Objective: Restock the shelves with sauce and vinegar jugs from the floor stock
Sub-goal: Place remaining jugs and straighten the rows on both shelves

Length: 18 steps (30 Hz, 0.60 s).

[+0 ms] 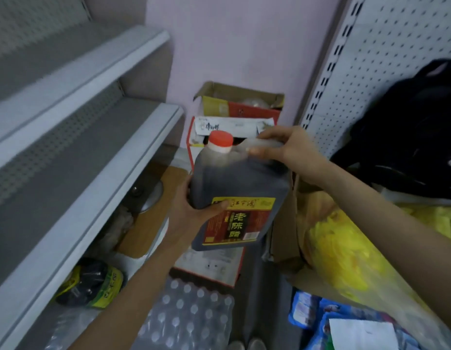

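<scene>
A large dark vinegar jug (234,183) with a red cap and a yellow-and-red label hangs in the air at the centre, tilted slightly. My right hand (285,147) grips its top handle. My left hand (194,205) holds its lower left side, thumb across the label. Grey metal shelves (75,147) run along the left, their upper boards bare. An open red and white carton (211,269) stands on the floor below the jug.
An open cardboard box (242,104) stands against the pink wall. A shrink-wrapped pack of water bottles (189,314) lies on the floor, a green-labelled dark jug (93,284) under the bottom shelf. A yellow bag (345,258), black bag (416,137) and pegboard (371,46) fill the right.
</scene>
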### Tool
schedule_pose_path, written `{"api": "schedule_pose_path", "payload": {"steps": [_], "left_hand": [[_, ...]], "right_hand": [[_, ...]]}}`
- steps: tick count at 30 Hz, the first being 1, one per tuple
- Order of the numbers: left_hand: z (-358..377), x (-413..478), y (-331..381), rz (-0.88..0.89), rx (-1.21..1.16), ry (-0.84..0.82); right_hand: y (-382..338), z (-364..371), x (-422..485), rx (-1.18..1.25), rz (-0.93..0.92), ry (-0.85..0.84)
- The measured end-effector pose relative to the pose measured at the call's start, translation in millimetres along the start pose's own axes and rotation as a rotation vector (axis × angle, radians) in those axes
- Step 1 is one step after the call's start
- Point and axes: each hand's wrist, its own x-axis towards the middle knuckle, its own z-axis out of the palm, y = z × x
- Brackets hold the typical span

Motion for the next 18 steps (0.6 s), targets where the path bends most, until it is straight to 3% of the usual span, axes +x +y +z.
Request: {"api": "schedule_pose_path", "payload": {"steps": [6,11,14,18], "left_hand": [[-7,10,64,-0.026,-0.298,0.078],[-17,7,113,0.038,-0.432,0.134],[-28,3,141,0.065,-0.451,0.151],[-46,-2,170,0.062,-0.498,0.142]], "right_hand": [[-75,-19,35,-0.025,-0.028,0.066],[-121,-40,40,0.098,-0.212,0.055],[-112,-36,25,0.310,-0.079,-0.013],[-104,-5,8,0.406,0.110,-0.145]]}}
